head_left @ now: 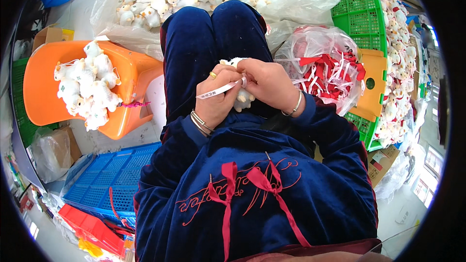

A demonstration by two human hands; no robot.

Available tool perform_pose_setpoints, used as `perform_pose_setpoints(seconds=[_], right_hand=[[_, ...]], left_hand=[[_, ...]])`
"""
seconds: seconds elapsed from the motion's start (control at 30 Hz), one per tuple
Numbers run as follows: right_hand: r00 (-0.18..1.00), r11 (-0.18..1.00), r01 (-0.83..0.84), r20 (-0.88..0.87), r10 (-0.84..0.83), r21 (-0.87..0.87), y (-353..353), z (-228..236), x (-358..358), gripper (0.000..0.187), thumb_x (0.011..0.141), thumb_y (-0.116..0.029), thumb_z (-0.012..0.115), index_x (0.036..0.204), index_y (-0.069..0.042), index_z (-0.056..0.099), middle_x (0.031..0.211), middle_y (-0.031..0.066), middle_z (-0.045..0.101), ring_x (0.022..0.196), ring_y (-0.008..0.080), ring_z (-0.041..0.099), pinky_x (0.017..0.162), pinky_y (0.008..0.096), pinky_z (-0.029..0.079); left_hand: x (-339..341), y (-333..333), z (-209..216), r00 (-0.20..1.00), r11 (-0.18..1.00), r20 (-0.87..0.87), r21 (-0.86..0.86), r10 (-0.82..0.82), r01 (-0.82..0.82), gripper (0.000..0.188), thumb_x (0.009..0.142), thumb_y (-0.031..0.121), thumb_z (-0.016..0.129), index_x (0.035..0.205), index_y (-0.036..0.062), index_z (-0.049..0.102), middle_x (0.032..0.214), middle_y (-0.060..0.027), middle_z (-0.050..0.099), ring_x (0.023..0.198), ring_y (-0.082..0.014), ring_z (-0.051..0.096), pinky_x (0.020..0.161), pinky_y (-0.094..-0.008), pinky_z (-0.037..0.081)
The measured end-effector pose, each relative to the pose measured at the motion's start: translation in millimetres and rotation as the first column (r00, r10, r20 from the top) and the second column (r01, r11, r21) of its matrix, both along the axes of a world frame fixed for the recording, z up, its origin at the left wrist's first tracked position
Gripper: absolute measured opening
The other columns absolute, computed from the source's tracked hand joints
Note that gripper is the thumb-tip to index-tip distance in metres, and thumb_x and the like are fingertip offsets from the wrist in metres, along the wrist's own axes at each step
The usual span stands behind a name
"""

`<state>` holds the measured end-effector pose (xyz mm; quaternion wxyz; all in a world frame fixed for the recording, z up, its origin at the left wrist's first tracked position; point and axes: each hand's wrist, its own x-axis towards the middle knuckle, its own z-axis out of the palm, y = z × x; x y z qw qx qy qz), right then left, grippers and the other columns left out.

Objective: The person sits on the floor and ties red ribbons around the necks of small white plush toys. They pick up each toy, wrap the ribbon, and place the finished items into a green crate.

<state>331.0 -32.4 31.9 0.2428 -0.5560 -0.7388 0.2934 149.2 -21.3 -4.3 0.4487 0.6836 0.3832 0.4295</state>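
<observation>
Over my lap I hold a small white plush toy (244, 100), partly covered by my fingers. My left hand (217, 96) is closed around its left side, and a white printed ribbon (219, 90) trails out across those fingers. My right hand (268, 81) pinches at the ribbon against the toy's middle, thumb and forefinger pressed together. Whether the ribbon is knotted there is hidden by the fingertips. The toy's pale top peeks out above both hands.
An orange stool (41, 85) at left bears several white plush toys (87, 85). Ahead, a plastic sheet (109, 7) holds many more. At right lie a clear bag (303, 43) of red pieces with white ribbons (330, 75) and a green crate (357, 12). A blue crate (104, 182) stands lower left.
</observation>
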Motion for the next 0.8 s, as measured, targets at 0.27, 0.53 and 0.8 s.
perform_pose_setpoints(seconds=[0.27, 0.53, 0.8], right_hand=[[0.991, 0.982, -0.121, 0.043, 0.128, -0.143, 7.3, 13.2, 7.6, 0.015, 0.086, -0.014, 0.068, 0.096, -0.003, 0.068, 0.083, 0.0158, 0.069, 0.076, 0.0353, 0.069, 0.066, 0.0408, 0.055], [0.931, 0.8, -0.303, -0.338, 0.134, -0.518, 20.4, 23.2, 34.7, 0.018, 0.096, -0.011, 0.068, 0.107, 0.003, 0.069, 0.08, 0.0067, 0.07, 0.071, 0.0106, 0.069, 0.066, 0.0267, 0.053], [0.894, 0.634, -0.187, -0.397, -0.206, -0.751, 17.9, 20.0, 37.2, 0.013, 0.098, -0.011, 0.068, 0.096, 0.002, 0.07, 0.084, 0.0037, 0.072, 0.071, 0.0083, 0.067, 0.064, 0.0218, 0.052]], left_hand=[[-4.6, -3.6, -8.7, 0.998, 0.998, 0.01, -0.003, -0.065, 0.065, 0.008, 0.088, 0.001, 0.072, 0.095, 0.0045, 0.07, 0.091, -0.0106, 0.07, 0.081, -0.0262, 0.071, 0.074, -0.0323, 0.056], [-5.8, -6.1, -6.9, 0.997, 0.996, 0.002, -0.024, -0.082, 0.082, 0.011, 0.088, 0.001, 0.073, 0.098, 0.0043, 0.071, 0.094, -0.01, 0.071, 0.084, -0.0254, 0.072, 0.078, -0.0316, 0.056], [-3.5, -5.4, -1.0, 0.998, 0.995, -0.05, -0.098, -0.031, 0.026, 0.009, 0.092, 0.008, 0.071, 0.099, 0.0034, 0.068, 0.092, -0.0118, 0.068, 0.078, -0.0267, 0.068, 0.07, -0.0347, 0.053]])
